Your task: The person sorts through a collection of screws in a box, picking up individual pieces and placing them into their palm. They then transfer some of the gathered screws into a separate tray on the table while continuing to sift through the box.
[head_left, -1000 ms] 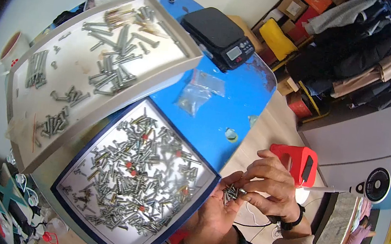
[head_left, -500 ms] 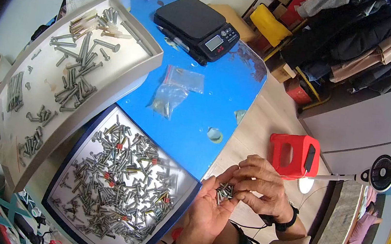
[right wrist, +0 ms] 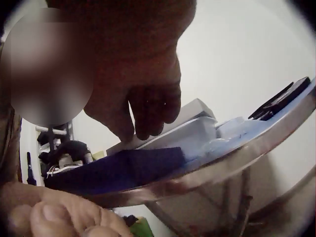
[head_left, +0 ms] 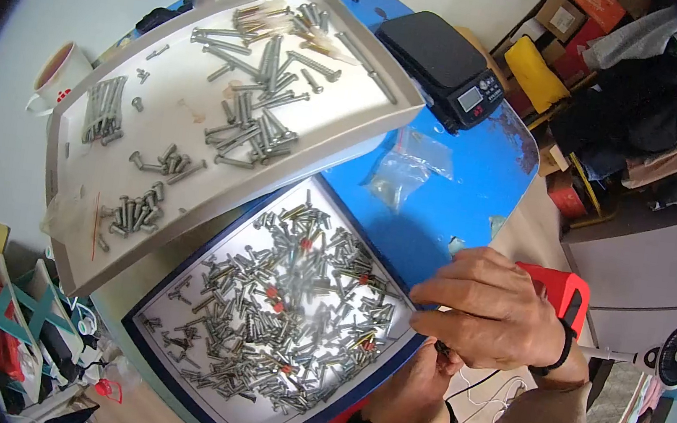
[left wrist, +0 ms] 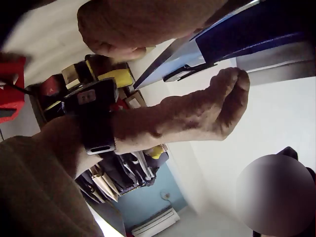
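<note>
My right hand reaches over the near right corner of a blue-rimmed box, its fingers bent and pointing down. In the right wrist view the thumb and fingers hang just above the box's blue wall; I cannot tell whether they pinch anything. Below it, partly hidden, my left hand is curled round a few small screws. Many loose screws, with a few red pieces among them, cover the floor of the blue-rimmed box.
A white cardboard tray with larger screws in groups overlaps the box's far side. Small plastic bags and a black digital scale stand on the blue table. A mug is at the left, a red stool beyond the table.
The right hand has left the left palm and moved to the box's corner. The left hand, open with screws on its palm earlier, has curled up. The head view has shifted.
</note>
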